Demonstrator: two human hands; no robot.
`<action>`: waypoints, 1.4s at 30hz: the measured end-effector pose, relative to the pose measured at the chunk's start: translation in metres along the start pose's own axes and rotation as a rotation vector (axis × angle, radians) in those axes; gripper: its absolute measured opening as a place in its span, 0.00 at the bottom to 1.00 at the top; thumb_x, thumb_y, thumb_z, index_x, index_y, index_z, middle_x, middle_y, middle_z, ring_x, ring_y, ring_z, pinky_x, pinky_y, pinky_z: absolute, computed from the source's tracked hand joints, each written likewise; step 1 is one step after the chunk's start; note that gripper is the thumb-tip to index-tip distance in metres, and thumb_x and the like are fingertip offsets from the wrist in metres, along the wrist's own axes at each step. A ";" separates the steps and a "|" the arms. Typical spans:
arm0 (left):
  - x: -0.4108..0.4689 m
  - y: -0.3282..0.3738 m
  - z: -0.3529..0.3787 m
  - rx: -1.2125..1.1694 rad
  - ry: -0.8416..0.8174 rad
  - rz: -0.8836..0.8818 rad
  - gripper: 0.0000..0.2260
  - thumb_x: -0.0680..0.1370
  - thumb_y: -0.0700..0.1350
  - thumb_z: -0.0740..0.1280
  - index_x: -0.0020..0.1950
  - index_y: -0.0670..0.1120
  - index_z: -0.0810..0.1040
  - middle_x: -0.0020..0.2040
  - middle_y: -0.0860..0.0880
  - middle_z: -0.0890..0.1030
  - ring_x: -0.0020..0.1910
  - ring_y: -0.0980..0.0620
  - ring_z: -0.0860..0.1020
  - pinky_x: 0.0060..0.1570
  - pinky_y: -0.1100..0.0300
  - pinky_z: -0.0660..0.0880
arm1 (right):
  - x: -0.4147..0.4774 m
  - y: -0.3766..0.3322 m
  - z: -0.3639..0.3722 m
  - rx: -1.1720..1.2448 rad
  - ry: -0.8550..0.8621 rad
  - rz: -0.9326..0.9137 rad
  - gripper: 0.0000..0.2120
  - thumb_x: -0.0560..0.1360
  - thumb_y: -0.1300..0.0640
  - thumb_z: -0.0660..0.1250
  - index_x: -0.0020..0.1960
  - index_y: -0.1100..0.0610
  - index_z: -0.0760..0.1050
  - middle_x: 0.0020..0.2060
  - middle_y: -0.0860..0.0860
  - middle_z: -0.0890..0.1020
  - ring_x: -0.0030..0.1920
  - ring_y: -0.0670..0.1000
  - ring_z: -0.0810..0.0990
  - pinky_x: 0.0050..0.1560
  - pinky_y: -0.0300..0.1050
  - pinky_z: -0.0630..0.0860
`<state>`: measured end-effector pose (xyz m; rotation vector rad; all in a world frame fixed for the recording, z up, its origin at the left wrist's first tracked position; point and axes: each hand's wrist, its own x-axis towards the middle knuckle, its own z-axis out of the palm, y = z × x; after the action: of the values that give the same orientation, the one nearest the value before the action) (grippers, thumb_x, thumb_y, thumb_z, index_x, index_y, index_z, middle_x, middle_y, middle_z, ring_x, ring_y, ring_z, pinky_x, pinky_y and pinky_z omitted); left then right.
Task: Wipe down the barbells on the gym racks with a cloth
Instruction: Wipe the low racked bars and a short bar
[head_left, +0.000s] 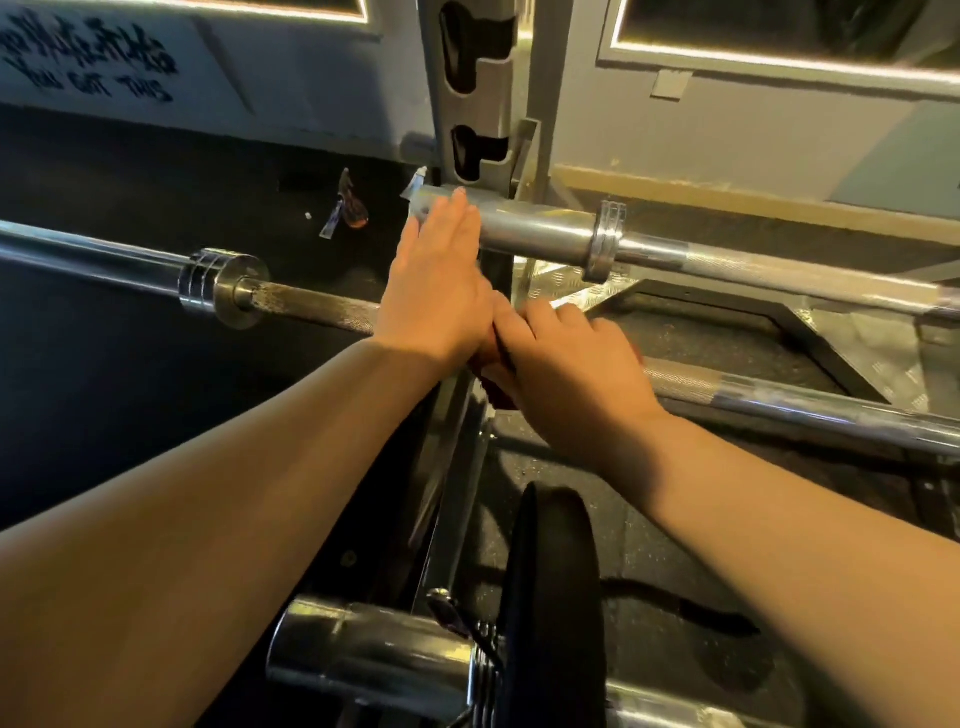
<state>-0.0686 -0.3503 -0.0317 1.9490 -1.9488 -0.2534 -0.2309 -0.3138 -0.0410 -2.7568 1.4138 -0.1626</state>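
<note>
The left hand (436, 291) lies flat, fingers straight, tips on the end of the upper barbell (540, 234). The right hand (566, 364) curls over the lower barbell (311, 305), apparently bunching a dark red cloth (493, 395) against it. The steel bars look heavy and rigid; the soft cloth should wrap the knurled shaft.

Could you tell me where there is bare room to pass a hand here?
Bare floor left of the rack upright, beyond the lower barbell; also the mat between it and the upper barbell. Crowded where the left hand and right hand meet.
</note>
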 end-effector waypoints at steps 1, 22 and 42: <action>0.003 0.011 0.001 -0.015 -0.010 0.020 0.27 0.82 0.39 0.60 0.81 0.45 0.59 0.82 0.48 0.57 0.81 0.46 0.53 0.80 0.46 0.51 | -0.009 0.009 -0.001 -0.008 -0.005 -0.019 0.27 0.82 0.45 0.59 0.78 0.54 0.62 0.58 0.54 0.78 0.52 0.58 0.78 0.47 0.54 0.74; 0.004 0.037 0.021 0.107 -0.075 0.321 0.28 0.82 0.45 0.55 0.82 0.43 0.56 0.83 0.46 0.56 0.82 0.50 0.51 0.80 0.54 0.41 | -0.074 0.075 -0.018 0.009 0.009 0.178 0.18 0.85 0.46 0.49 0.69 0.47 0.71 0.55 0.50 0.80 0.53 0.57 0.78 0.50 0.52 0.70; -0.006 0.082 0.043 0.228 -0.041 0.253 0.31 0.85 0.53 0.48 0.82 0.36 0.47 0.82 0.37 0.45 0.82 0.40 0.44 0.80 0.44 0.46 | -0.123 0.122 -0.024 -0.005 0.029 0.328 0.18 0.86 0.44 0.49 0.67 0.48 0.72 0.57 0.50 0.77 0.55 0.55 0.76 0.56 0.54 0.71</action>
<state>-0.1613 -0.3483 -0.0404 1.8133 -2.3113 -0.0019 -0.4030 -0.2849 -0.0363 -2.4877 1.8461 -0.1874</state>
